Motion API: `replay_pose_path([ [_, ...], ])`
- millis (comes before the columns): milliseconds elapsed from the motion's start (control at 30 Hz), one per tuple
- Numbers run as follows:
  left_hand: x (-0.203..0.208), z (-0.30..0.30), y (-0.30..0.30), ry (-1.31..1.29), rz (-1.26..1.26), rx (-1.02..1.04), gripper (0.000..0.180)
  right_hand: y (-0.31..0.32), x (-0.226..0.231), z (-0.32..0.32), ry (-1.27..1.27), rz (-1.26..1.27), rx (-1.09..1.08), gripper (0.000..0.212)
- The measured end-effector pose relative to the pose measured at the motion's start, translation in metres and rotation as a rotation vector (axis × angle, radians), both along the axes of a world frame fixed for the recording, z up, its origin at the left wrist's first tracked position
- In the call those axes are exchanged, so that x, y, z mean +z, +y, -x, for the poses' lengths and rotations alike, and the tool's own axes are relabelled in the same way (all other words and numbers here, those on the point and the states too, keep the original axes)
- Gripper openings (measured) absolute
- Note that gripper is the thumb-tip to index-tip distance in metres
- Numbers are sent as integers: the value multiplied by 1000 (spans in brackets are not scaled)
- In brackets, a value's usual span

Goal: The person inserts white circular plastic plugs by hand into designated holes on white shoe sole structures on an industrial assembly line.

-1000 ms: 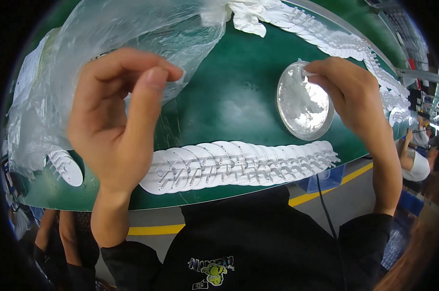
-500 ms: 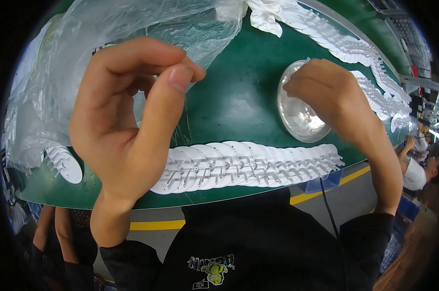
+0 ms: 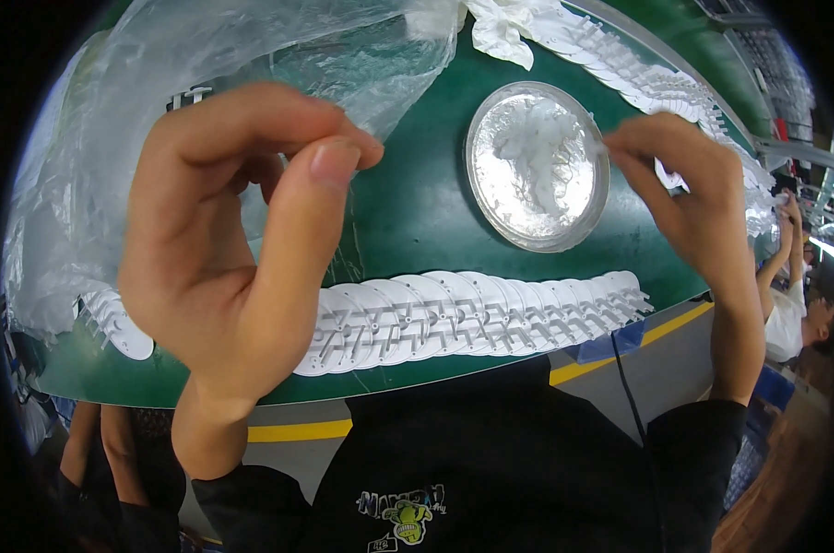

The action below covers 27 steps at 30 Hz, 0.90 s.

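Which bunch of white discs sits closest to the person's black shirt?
The long overlapping row directly in front of the shirt. Others lie farther off: a small bunch at far left, and more discs along the table's far right side.

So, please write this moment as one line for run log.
left hand: curled above green table | right hand: by round dish, contact unclear | white discs: overlapping row

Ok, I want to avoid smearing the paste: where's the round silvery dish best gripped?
Probably pinch the dish at its near-left rim, coming from the left: it lies flat, that rim is uncovered, the pale paste sits farther in, and the right hand is beside the opposite edge.
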<state>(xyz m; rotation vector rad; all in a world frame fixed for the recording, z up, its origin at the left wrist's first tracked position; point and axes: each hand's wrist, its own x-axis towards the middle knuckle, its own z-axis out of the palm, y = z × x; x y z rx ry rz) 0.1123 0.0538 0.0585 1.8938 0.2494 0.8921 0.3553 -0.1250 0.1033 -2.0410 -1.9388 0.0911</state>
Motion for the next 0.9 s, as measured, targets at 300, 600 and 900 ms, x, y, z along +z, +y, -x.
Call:
replay_pose_path([
  [300,-3,-9,22,120,-344,102,13,-46,-10,12,-98,-18,-9,21],
  [600,-21,-17,83,452,-946,283,14,-57,-16,10,-57,100,111,34],
  [900,-26,-10,82,575,-940,447,23,-46,-14,11,98,175,230,30],
])
